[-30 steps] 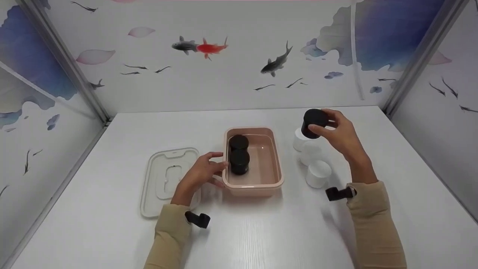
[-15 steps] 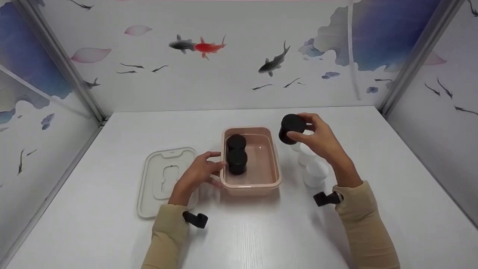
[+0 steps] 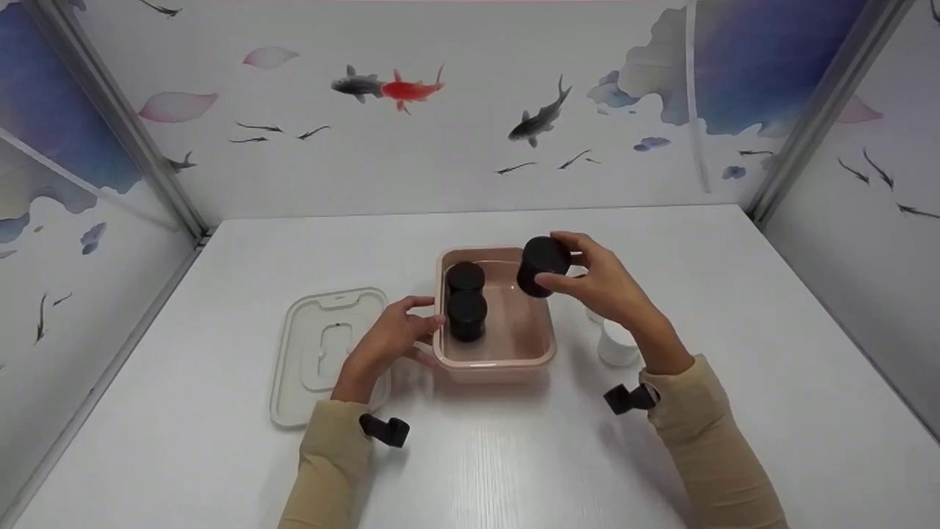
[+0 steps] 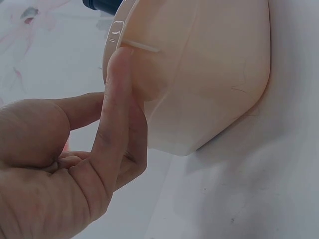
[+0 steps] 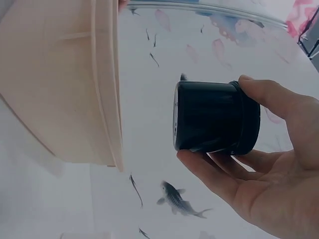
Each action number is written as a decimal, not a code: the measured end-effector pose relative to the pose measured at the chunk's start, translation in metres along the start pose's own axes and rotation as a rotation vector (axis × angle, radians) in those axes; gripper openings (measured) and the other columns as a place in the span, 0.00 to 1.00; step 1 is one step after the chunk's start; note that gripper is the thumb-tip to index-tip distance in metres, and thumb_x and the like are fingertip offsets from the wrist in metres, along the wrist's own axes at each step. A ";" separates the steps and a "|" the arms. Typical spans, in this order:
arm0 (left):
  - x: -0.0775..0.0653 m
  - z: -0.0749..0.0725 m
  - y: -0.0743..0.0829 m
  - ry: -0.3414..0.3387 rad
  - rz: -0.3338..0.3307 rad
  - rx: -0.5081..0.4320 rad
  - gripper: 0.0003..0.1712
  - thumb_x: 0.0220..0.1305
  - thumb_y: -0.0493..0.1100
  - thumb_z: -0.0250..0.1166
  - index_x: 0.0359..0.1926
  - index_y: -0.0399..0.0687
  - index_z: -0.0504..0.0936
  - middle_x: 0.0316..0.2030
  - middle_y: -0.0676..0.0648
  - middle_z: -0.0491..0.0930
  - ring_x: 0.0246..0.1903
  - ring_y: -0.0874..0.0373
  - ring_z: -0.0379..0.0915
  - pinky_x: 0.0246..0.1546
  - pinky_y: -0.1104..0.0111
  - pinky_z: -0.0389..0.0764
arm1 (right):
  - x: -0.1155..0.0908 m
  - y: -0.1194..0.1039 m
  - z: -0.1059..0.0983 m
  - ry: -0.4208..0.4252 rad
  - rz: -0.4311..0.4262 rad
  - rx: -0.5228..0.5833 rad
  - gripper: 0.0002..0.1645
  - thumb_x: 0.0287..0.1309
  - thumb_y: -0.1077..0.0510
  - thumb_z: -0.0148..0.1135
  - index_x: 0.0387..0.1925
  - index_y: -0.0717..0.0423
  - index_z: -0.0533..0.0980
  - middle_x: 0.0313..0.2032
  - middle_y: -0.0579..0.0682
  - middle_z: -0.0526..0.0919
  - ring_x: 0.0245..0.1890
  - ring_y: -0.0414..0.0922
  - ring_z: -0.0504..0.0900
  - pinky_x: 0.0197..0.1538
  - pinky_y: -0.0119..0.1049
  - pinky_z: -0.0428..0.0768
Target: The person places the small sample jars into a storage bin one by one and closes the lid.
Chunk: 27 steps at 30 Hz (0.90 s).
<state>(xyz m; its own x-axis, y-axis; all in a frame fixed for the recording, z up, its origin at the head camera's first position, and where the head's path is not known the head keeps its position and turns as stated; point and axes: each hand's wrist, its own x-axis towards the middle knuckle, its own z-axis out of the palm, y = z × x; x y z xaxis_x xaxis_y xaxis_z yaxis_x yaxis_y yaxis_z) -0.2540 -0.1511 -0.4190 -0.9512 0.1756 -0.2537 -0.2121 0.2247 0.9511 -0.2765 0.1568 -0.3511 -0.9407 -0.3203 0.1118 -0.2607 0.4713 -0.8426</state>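
My right hand (image 3: 613,283) holds a black lidded jar (image 3: 543,266) upright between thumb and fingers, over the back right rim of a pink storage box (image 3: 496,365). In the right wrist view the jar (image 5: 209,118) shows its side, a little beyond the box rim (image 5: 107,89). Two more black jars, one nearer (image 3: 468,316) and one farther (image 3: 465,277), stand inside along the left wall. My left hand (image 3: 393,334) touches the box's left side with extended fingers; in the left wrist view one fingertip (image 4: 121,59) lies against the wall just under the rim.
A pale box lid (image 3: 323,360) lies flat left of the box, partly behind my left hand. Right of the box stands a white jar (image 3: 618,344), with another white one mostly hidden behind my right hand. Printed wall panels (image 3: 455,169) enclose the table.
My right hand has carried the black jar leftward and nearer, from above the white jars to the box's right edge. My left hand has stayed at the box.
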 end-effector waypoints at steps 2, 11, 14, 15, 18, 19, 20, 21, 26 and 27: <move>0.000 0.000 0.001 0.000 -0.002 0.004 0.33 0.72 0.43 0.62 0.73 0.43 0.63 0.52 0.33 0.83 0.45 0.48 0.85 0.31 0.62 0.91 | 0.000 0.000 0.003 -0.012 -0.023 -0.008 0.45 0.61 0.51 0.71 0.74 0.57 0.61 0.69 0.57 0.69 0.68 0.56 0.72 0.59 0.42 0.82; 0.002 0.000 0.000 -0.016 -0.013 -0.010 0.33 0.72 0.42 0.61 0.73 0.41 0.62 0.54 0.31 0.81 0.50 0.43 0.83 0.31 0.62 0.91 | 0.000 0.001 0.024 -0.062 -0.109 -0.053 0.42 0.59 0.52 0.73 0.70 0.56 0.64 0.66 0.56 0.71 0.66 0.57 0.75 0.58 0.48 0.85; 0.001 0.000 0.000 -0.018 -0.011 -0.012 0.33 0.72 0.43 0.61 0.73 0.41 0.62 0.54 0.31 0.81 0.50 0.43 0.82 0.31 0.62 0.91 | 0.001 0.000 0.027 -0.105 -0.115 -0.035 0.40 0.57 0.54 0.73 0.68 0.55 0.66 0.64 0.56 0.73 0.65 0.56 0.76 0.57 0.46 0.85; 0.001 0.000 0.000 -0.020 -0.009 -0.011 0.33 0.72 0.42 0.61 0.73 0.41 0.62 0.54 0.31 0.81 0.50 0.43 0.82 0.31 0.62 0.91 | 0.002 0.000 0.028 -0.120 -0.115 -0.032 0.40 0.57 0.55 0.73 0.67 0.56 0.67 0.63 0.56 0.74 0.64 0.56 0.76 0.57 0.46 0.85; 0.001 0.000 0.000 -0.020 -0.005 -0.004 0.33 0.73 0.42 0.61 0.73 0.41 0.62 0.54 0.31 0.81 0.50 0.44 0.83 0.31 0.62 0.91 | 0.003 -0.002 0.029 -0.168 -0.102 -0.026 0.38 0.55 0.56 0.74 0.65 0.55 0.68 0.61 0.56 0.75 0.63 0.56 0.76 0.56 0.43 0.85; 0.001 0.000 0.000 -0.019 -0.006 -0.003 0.33 0.73 0.42 0.61 0.73 0.41 0.62 0.54 0.31 0.81 0.50 0.45 0.83 0.31 0.62 0.91 | 0.004 -0.003 0.029 -0.182 -0.096 -0.028 0.38 0.54 0.57 0.74 0.65 0.55 0.68 0.60 0.56 0.76 0.62 0.56 0.76 0.55 0.42 0.84; 0.001 0.000 0.000 -0.017 -0.007 -0.002 0.33 0.73 0.42 0.61 0.73 0.41 0.62 0.55 0.31 0.81 0.49 0.45 0.83 0.31 0.62 0.91 | 0.004 -0.003 0.030 -0.194 -0.088 -0.029 0.38 0.54 0.57 0.74 0.65 0.55 0.69 0.60 0.57 0.76 0.62 0.56 0.77 0.55 0.42 0.84; 0.001 0.000 0.000 -0.015 -0.007 0.001 0.33 0.73 0.42 0.61 0.73 0.41 0.62 0.54 0.30 0.81 0.49 0.46 0.84 0.31 0.62 0.91 | 0.005 -0.004 0.030 -0.205 -0.081 -0.036 0.38 0.53 0.57 0.74 0.65 0.55 0.69 0.59 0.57 0.76 0.62 0.56 0.76 0.55 0.42 0.84; 0.002 0.000 0.000 -0.007 -0.006 0.001 0.33 0.73 0.42 0.61 0.73 0.41 0.62 0.54 0.31 0.82 0.47 0.47 0.84 0.31 0.62 0.91 | 0.007 -0.006 0.036 -0.247 -0.051 -0.070 0.39 0.51 0.57 0.76 0.64 0.53 0.70 0.59 0.56 0.77 0.61 0.55 0.76 0.57 0.44 0.84; 0.001 0.000 -0.001 -0.007 -0.005 -0.001 0.33 0.73 0.42 0.61 0.73 0.41 0.62 0.54 0.31 0.82 0.47 0.47 0.84 0.31 0.62 0.91 | 0.007 -0.007 0.038 -0.254 -0.050 -0.081 0.39 0.51 0.57 0.76 0.64 0.53 0.71 0.59 0.56 0.78 0.61 0.55 0.76 0.58 0.45 0.84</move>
<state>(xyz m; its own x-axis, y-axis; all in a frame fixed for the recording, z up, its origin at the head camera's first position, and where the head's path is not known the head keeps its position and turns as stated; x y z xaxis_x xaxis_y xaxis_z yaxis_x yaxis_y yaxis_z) -0.2550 -0.1508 -0.4203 -0.9487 0.1809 -0.2592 -0.2167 0.2251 0.9500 -0.2730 0.1206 -0.3646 -0.8444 -0.5357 0.0082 -0.3315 0.5103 -0.7935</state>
